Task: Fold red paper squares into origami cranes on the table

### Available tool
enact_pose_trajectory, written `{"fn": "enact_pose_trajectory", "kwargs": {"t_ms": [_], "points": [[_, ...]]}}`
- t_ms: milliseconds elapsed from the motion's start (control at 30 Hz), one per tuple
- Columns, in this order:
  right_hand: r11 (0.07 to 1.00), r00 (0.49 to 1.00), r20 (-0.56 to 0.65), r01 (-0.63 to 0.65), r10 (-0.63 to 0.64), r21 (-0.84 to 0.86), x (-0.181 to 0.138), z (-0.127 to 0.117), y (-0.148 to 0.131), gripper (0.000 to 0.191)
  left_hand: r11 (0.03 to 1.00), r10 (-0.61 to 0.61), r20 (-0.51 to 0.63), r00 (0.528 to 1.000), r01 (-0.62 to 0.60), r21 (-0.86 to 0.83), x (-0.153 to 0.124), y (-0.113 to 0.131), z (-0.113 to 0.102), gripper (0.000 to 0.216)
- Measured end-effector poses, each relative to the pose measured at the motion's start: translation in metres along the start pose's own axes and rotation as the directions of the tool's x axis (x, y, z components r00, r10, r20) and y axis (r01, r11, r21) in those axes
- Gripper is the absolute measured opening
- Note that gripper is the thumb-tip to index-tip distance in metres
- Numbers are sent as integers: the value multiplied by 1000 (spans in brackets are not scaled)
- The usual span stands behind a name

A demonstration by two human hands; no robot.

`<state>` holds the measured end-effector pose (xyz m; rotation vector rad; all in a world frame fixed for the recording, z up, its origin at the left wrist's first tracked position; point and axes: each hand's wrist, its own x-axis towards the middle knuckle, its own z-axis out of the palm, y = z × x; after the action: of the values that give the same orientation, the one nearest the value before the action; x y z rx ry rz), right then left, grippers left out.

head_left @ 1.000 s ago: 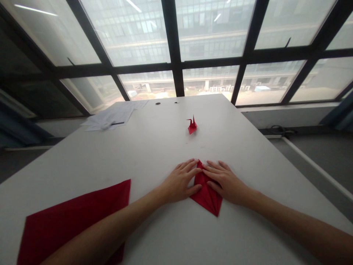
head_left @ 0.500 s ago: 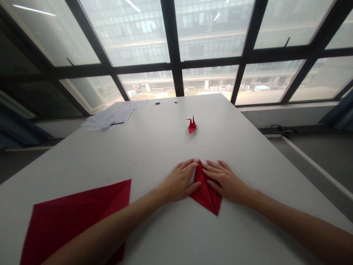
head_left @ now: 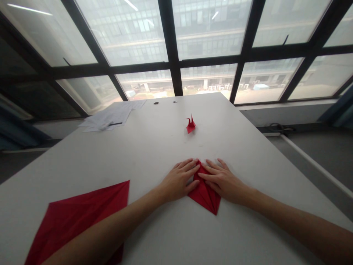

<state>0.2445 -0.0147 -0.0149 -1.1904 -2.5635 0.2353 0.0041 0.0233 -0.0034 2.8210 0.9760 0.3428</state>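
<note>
Lying at the near left corner of the worktop (head_left: 154,147) is a big red sheet (head_left: 82,217), flat and partly under the left arm. It looks put aside there, out of the way of the hands. Far back on the left is a pile of white papers (head_left: 107,118).

In the middle, the left hand (head_left: 179,181) is spread out flat, its grip let go. Its fingers press on the left edge of a small folded red paper (head_left: 206,195). Well behind it stands a little red paper bird (head_left: 190,125), all alone. The right hand (head_left: 224,181) is flat too and holds nothing, and its fingers push down on the right side of the fold. The two hands almost meet at the top point, likely to keep the folds down and sharp.

The worktop is white, smooth and hard, which is good for pressing paper. Behind it are big windows (head_left: 209,29) with dark frames. There is gray floor (head_left: 317,147) on the right.
</note>
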Motion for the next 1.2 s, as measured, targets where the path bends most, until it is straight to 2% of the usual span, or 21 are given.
{"fn": "enact_pose_trajectory", "kwargs": {"t_ms": [633,900,1000,1100,1200], "points": [[1000,1000,-28,15,-15,7,1,2,1,37,999,-15,-15,1000,15,-30,4,-1,-6,51],[1000,1000,-16,16,-16,9,1,3,2,37,1000,-6,26,1000,6,-1,8,1,-11,51],[1000,1000,-18,13,-13,0,1,2,2,37,1000,-17,-29,999,16,-23,7,1,-11,54],[1000,999,-30,11,-11,-13,1,2,0,36,999,-10,-109,994,7,-32,5,2,-7,46],[1000,999,-34,14,-14,-9,1,1,-2,36,1000,10,-94,996,-10,2,3,5,-3,42]]}}
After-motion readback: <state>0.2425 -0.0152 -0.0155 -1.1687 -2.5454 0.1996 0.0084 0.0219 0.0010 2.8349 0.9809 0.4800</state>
